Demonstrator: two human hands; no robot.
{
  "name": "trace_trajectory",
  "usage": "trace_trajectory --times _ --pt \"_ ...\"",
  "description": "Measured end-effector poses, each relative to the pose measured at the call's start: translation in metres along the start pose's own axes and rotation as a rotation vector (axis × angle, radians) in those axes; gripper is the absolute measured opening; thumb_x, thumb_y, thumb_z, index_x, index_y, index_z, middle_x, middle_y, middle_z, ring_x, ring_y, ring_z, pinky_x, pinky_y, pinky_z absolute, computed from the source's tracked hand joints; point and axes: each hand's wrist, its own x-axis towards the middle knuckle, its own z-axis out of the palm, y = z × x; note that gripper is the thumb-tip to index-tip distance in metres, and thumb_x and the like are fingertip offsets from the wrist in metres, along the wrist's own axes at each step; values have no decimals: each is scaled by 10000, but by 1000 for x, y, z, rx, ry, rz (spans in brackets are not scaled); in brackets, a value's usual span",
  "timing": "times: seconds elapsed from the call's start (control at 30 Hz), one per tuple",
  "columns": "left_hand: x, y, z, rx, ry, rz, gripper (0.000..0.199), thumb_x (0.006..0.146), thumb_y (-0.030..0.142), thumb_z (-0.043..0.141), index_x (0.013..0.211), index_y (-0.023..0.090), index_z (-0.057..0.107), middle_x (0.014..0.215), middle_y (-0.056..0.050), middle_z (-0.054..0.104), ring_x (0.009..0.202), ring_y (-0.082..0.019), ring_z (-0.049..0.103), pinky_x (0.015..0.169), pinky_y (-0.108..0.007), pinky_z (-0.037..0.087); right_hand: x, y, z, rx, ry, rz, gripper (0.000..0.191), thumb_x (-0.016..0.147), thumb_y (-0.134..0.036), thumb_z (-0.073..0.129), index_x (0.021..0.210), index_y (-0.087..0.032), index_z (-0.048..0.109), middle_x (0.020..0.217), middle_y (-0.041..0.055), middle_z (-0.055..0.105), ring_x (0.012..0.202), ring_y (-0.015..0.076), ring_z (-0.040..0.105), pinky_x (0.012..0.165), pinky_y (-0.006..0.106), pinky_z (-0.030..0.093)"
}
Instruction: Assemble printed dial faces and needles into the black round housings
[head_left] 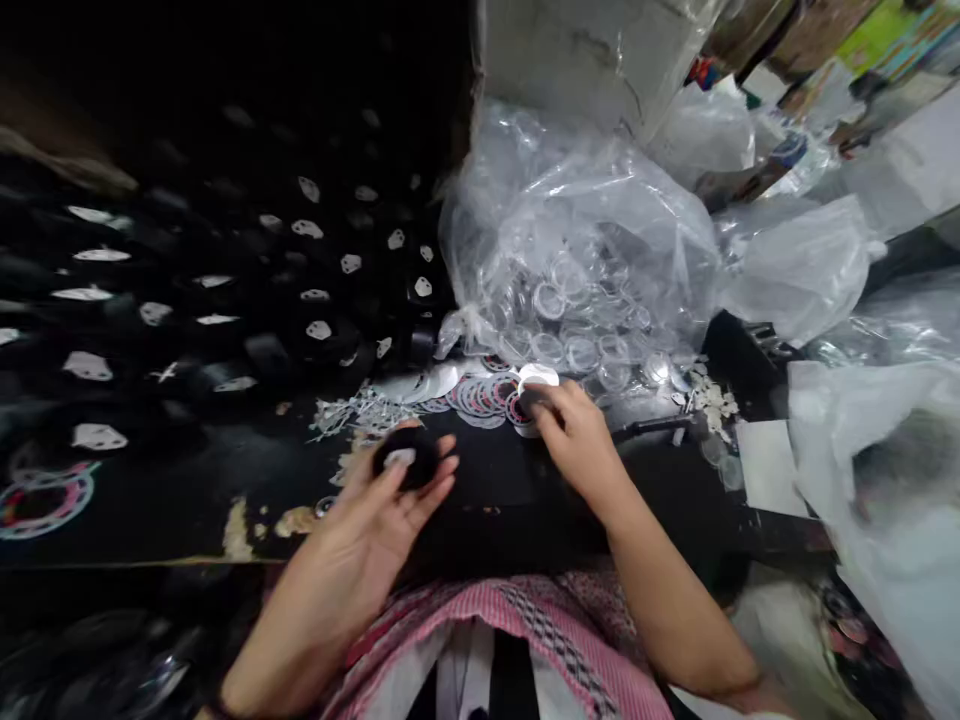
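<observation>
My left hand (386, 510), palm up, holds a round black part (409, 458) with a whitish piece at its centre under the thumb. My right hand (566, 425) has its fingertips at the right end of a row of printed ring-shaped dials (480, 397). A small dark item, blurred, shows at those fingertips; what it is I cannot make out. A white disc (538, 375) lies just behind them. Thin white pieces (364, 412) are heaped behind my left hand.
Many black round parts with white pieces (319, 330) stand at the left. A plastic bag of clear rings (585, 270) lies behind the dials. Small pale pieces (712, 400) and a white card (772, 468) are at the right. A loose dial (46, 505) lies far left.
</observation>
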Motion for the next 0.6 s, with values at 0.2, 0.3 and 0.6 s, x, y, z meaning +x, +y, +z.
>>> trace_trajectory --times 0.2,0.3,0.6 --pt "7 -13 33 -71 45 -93 332 1051 286 407 1164 149 687 1241 -115 719 971 -195 740 814 -284 634 -18 -35 23 226 -317 9 487 887 -172 664 1365 -152 576 982 60 621 905 181 615 873 327 520" --pt "5 -12 31 -83 17 -94 340 1049 315 413 1195 156 676 1266 -119 706 1032 -218 725 866 -320 624 -15 -31 20 370 -289 115 398 870 -182 692 1260 -174 614 862 -3 599 802 144 592 807 295 505" --pt "3 -25 15 86 -51 84 263 958 332 614 1184 249 721 1292 -61 697 1262 -248 610 991 -335 565 -10 -50 8 472 -140 51 47 905 -170 655 901 -197 693 859 -6 672 810 130 606 759 260 466"
